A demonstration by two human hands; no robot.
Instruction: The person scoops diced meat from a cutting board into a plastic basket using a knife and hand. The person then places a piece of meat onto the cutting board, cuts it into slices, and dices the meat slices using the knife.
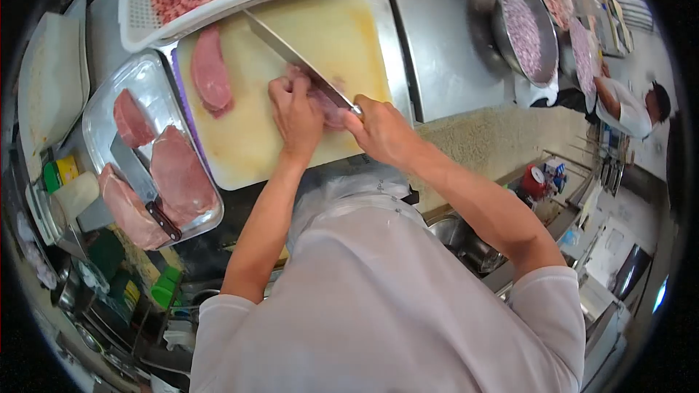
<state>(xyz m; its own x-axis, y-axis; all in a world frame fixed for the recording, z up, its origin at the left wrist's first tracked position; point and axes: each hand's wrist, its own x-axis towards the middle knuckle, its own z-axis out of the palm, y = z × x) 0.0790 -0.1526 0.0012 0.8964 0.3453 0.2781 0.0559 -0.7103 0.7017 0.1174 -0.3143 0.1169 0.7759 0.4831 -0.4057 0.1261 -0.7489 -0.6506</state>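
My right hand (378,127) is wrapped round the handle of a long knife (291,54), whose blade points up and left across the yellowish cutting board (255,145). Under and beside the blade lies a piece of meat (331,110), partly hidden by my hands. My left hand (297,113) rests on this meat with its fingers bent and pressed down, close to the blade. Another slice of meat (211,76) lies on the board's left side, apart from both hands.
A white basket of diced meat (247,0) stands at the board's far edge. Left is a metal tray (109,113) with meat pieces and a second knife (135,167). Metal bowls (528,33) stand at the right. A co-worker (630,105) is at the far right.
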